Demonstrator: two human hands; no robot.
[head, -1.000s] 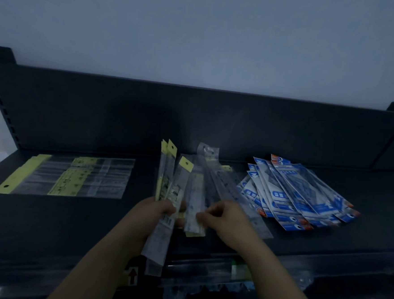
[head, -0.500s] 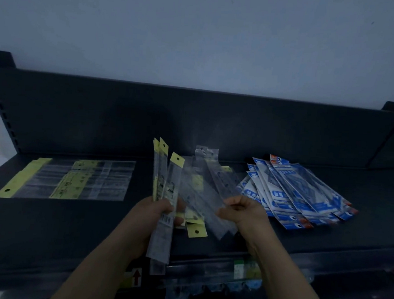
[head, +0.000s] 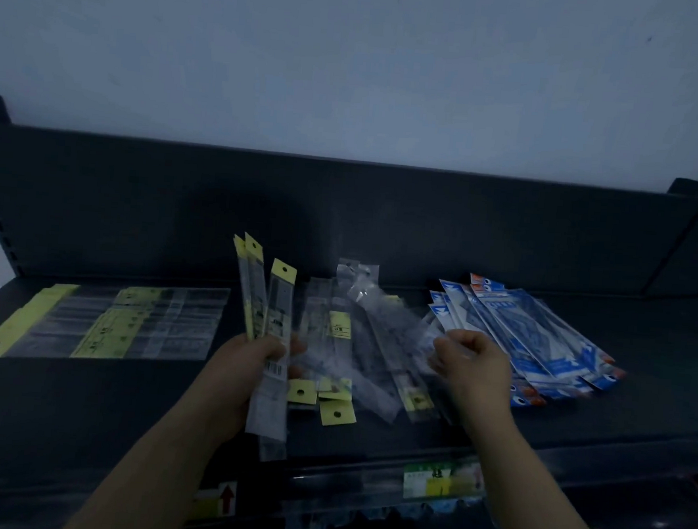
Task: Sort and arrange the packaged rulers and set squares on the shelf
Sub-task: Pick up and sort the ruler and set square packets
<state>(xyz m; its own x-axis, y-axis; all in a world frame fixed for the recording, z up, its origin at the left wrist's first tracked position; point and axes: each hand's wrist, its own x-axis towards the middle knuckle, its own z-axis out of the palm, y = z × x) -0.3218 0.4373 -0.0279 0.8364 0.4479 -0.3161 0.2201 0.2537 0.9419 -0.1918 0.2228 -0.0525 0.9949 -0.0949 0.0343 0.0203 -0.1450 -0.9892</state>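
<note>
Head view has us partway through the sort. Our left hand (head: 249,364) grips a fan of yellow-topped ruler packets (head: 271,312), held upright over the middle of the shelf (head: 81,402) near its front edge. Since a second ago our right hand (head: 472,364) has left that fan and swung toward the right end. It now hovers with curled fingers between the loose heap of clear ruler packets (head: 358,347) and the blue set square packs (head: 540,339). Whether it pinches a clear packet we cannot tell, because the film is too faint in this dim light. The heap looks more spread than before, with yellow tabs lying toward the front edge. We judge that one packet has been turned away from the fan and the next pick is under way, so most of the heap is unsorted yet.

A flat row of ruler packets (head: 128,323) lies toward the left end, well apart from the heap. Bare shelf shows between that row and our left hand and along the front edge, which leaves room to lay the fan down. The back panel (head: 343,210) closes off the rear.
</note>
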